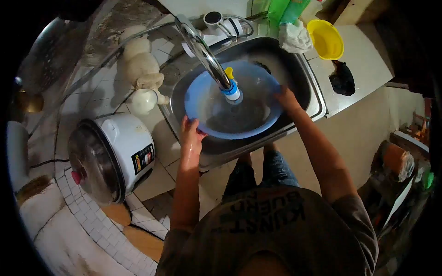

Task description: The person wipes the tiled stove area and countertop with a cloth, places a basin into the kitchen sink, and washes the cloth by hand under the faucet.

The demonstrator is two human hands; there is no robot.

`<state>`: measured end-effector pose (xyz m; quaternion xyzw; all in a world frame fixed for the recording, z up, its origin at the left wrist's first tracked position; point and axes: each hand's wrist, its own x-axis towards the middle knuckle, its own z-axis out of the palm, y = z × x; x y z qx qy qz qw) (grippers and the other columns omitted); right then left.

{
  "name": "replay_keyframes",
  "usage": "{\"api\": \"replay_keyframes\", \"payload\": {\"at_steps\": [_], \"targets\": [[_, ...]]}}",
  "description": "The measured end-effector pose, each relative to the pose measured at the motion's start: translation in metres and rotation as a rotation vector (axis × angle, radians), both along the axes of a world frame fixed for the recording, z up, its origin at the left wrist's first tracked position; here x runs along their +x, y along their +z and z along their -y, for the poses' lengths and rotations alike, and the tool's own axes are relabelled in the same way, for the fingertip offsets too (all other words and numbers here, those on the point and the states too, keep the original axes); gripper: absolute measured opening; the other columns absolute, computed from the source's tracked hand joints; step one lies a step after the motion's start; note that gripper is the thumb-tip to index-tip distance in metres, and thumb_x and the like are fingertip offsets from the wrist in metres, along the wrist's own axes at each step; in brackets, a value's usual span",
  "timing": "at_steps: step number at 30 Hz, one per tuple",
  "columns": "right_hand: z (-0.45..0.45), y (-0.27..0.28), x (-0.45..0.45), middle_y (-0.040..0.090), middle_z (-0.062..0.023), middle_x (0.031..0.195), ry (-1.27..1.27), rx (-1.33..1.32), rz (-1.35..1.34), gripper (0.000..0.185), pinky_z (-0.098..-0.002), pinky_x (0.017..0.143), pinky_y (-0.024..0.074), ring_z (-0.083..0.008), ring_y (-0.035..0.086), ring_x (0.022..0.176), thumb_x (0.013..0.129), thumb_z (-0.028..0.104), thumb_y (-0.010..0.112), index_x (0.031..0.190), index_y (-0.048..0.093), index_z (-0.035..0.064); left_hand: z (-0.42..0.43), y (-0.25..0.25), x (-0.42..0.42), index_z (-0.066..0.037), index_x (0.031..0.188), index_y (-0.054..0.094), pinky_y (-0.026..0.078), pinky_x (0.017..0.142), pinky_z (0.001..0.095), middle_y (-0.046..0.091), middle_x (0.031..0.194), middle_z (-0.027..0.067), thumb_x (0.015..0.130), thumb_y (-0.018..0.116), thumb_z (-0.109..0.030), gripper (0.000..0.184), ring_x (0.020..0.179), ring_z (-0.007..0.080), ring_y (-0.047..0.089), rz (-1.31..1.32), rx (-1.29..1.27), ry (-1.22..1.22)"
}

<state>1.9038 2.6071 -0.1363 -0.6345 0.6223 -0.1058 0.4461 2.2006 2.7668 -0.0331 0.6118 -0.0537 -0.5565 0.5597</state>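
Note:
A round blue basin [198,120] is held level over the metal sink [317,99]. My left hand [190,134] grips its near-left rim, fingers wrapped at the edge. On the right rim my right hand [286,99] is closed, its fingertips partly hidden by the basin. Above the basin hangs the chrome faucet [202,50], with a blue and white nozzle [232,92] and a yellow tab over the basin's middle. The basin's inside looks wet and cloudy; whether water is running is hard to make out.
A white rice cooker [131,145] with a dark lid stands left of the sink. Filled pale bags [140,64] lie behind it. At the back right are a white cloth [294,37], a yellow bowl [326,39], green bottles [286,11] and a black bag [342,79].

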Motion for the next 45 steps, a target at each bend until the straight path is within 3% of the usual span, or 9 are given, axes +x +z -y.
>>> {"api": "replay_keyframes", "payload": {"at_steps": [5, 10, 21, 26, 29, 32, 40, 42, 45], "targets": [[-0.012, 0.045, 0.014, 0.057, -0.0252, 0.105, -0.004, -0.11, -0.076, 0.049, -0.044, 0.085, 0.0435, -0.0402, 0.054, 0.099, 0.075, 0.019, 0.054, 0.118, 0.043, -0.0022, -0.048, -0.055, 0.003, -0.012, 0.126, 0.034, 0.051, 0.069, 0.0421, 0.052, 0.106, 0.0095, 0.085, 0.049, -0.007, 0.045, 0.086, 0.0237, 0.057, -0.037, 0.21, -0.095], [-0.022, -0.001, -0.009, 0.055, -0.0249, 0.108, -0.089, -0.299, 0.124, 0.05, -0.0412, 0.084, 0.0441, -0.0384, 0.054, 0.1, 0.076, 0.019, 0.057, 0.119, 0.044, -0.002, -0.048, -0.057, -0.027, -0.01, 0.124, 0.036, 0.053, 0.064, 0.0391, 0.051, 0.104, 0.0102, 0.085, 0.048, -0.006, 0.041, 0.08, 0.0234, 0.058, 0.053, 0.174, -0.151], [0.003, -0.018, -0.003, 0.059, -0.0201, 0.107, -0.142, 0.218, 0.137, 0.053, -0.035, 0.081, 0.0468, -0.0293, 0.06, 0.094, 0.071, 0.016, 0.062, 0.122, 0.049, 0.005, -0.005, 0.08, -0.048, -0.011, 0.132, 0.029, 0.052, 0.071, 0.0411, 0.051, 0.102, 0.0085, 0.086, 0.047, -0.007, 0.05, 0.081, 0.0228, 0.058, 0.062, -0.185, 0.012], [0.009, -0.023, 0.015, 0.061, -0.0159, 0.107, 0.673, 0.166, 0.078, 0.046, -0.0363, 0.083, 0.0454, -0.0283, 0.06, 0.095, 0.07, 0.027, 0.06, 0.113, 0.059, 0.0098, 0.009, 0.154, -0.058, -0.004, 0.125, 0.037, 0.052, 0.075, 0.0435, 0.05, 0.092, 0.009, 0.085, 0.046, -0.003, 0.041, 0.087, 0.0269, 0.059, 0.022, -0.415, -0.056], [-0.01, 0.065, 0.056, 0.061, -0.0145, 0.108, 0.889, 0.365, 0.105, 0.046, -0.0362, 0.089, 0.0422, -0.0278, 0.058, 0.098, 0.073, 0.032, 0.056, 0.113, 0.059, 0.0107, 0.012, 0.19, -0.069, -0.001, 0.12, 0.04, 0.051, 0.078, 0.0443, 0.047, 0.099, 0.0105, 0.085, 0.046, -0.003, 0.036, 0.092, 0.0308, 0.059, 0.074, -0.482, -0.091], [-0.021, 0.043, 0.059, 0.06, -0.0147, 0.108, 0.939, 0.33, 0.16, 0.041, -0.0372, 0.092, 0.0398, -0.0284, 0.058, 0.099, 0.076, 0.031, 0.052, 0.11, 0.06, 0.0098, 0.003, 0.196, -0.069, -0.001, 0.12, 0.04, 0.051, 0.077, 0.0443, 0.045, 0.102, 0.0106, 0.086, 0.045, -0.004, 0.035, 0.092, 0.0305, 0.059, 0.119, -0.471, -0.104], [-0.007, 0.072, 0.016, 0.059, -0.0199, 0.103, 0.338, 0.07, -0.272, 0.04, -0.0421, 0.086, 0.044, -0.036, 0.057, 0.096, 0.079, 0.029, 0.051, 0.113, 0.055, 0.0093, -0.058, 0.047, -0.025, -0.004, 0.117, 0.045, 0.052, 0.072, 0.0329, 0.047, 0.105, 0.0076, 0.084, 0.049, 0.001, 0.033, 0.084, 0.0184, 0.055, 0.3, -0.145, -0.16], [0.01, 0.061, 0.015, 0.058, -0.0217, 0.104, 0.353, -0.328, -0.147, 0.037, -0.0408, 0.083, 0.0454, -0.0363, 0.057, 0.095, 0.081, 0.025, 0.053, 0.113, 0.053, 0.0073, -0.071, -0.012, -0.012, -0.005, 0.116, 0.047, 0.052, 0.071, 0.0308, 0.047, 0.105, 0.0071, 0.083, 0.051, 0.002, 0.034, 0.084, 0.0173, 0.055, 0.356, -0.099, -0.2], [0.049, 0.092, 0.058, 0.059, -0.0167, 0.105, 0.099, -0.204, 0.448, 0.038, -0.035, 0.079, 0.0473, -0.027, 0.058, 0.094, 0.082, 0.019, 0.059, 0.116, 0.049, 0.0058, -0.079, -0.06, -0.006, -0.006, 0.114, 0.049, 0.051, 0.069, 0.0298, 0.049, 0.104, 0.0068, 0.08, 0.053, 0.003, 0.036, 0.086, 0.0163, 0.054, 0.312, 0.123, -0.193]]}}
